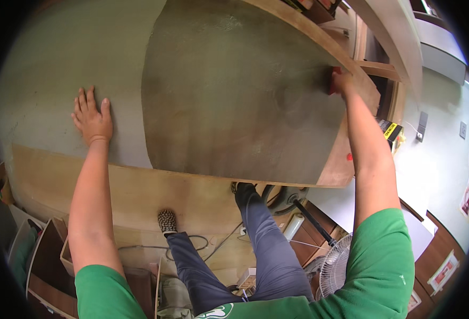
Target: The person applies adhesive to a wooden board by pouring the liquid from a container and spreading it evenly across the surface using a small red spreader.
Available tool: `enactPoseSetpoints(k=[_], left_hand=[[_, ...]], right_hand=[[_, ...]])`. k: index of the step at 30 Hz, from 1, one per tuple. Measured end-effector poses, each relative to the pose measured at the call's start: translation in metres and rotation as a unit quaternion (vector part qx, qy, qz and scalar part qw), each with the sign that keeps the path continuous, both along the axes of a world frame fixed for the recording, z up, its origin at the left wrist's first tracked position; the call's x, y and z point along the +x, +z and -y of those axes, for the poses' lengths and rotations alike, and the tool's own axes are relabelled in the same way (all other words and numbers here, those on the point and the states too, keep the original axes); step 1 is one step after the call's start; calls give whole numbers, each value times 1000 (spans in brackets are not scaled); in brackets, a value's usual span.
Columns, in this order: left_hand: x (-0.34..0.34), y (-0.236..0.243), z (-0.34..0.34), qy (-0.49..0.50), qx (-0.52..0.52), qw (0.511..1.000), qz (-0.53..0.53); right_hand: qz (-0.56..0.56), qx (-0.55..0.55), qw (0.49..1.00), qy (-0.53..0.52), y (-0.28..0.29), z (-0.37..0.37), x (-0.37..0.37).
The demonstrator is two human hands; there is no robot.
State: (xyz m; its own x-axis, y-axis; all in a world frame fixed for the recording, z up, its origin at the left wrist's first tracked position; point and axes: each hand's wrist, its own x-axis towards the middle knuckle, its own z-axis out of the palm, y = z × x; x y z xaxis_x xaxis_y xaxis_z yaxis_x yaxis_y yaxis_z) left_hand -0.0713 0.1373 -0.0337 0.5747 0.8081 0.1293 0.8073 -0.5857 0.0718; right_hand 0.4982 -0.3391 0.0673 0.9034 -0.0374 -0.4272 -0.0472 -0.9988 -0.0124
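Workshop-like room, large wood-edged board [229,111], loose cable [222,243], fan [335,266]

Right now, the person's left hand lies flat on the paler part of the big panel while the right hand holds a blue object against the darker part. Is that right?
Not quite: the object in the right hand is red, not blue, as the head view shows. The left hand does lie flat on the paler part of the big panel.
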Motion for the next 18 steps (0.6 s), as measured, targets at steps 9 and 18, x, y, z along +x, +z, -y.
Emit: enactPoseSetpoints(k=[9,18], left_hand=[[-17,13,-11,-6,18,1000,-13],[-2,10,4,4,-20,1000,-21]], right_hand=[[-2,93,933,346,-9,-150,-165],[64,31,982,177,-12,-122,-49]])
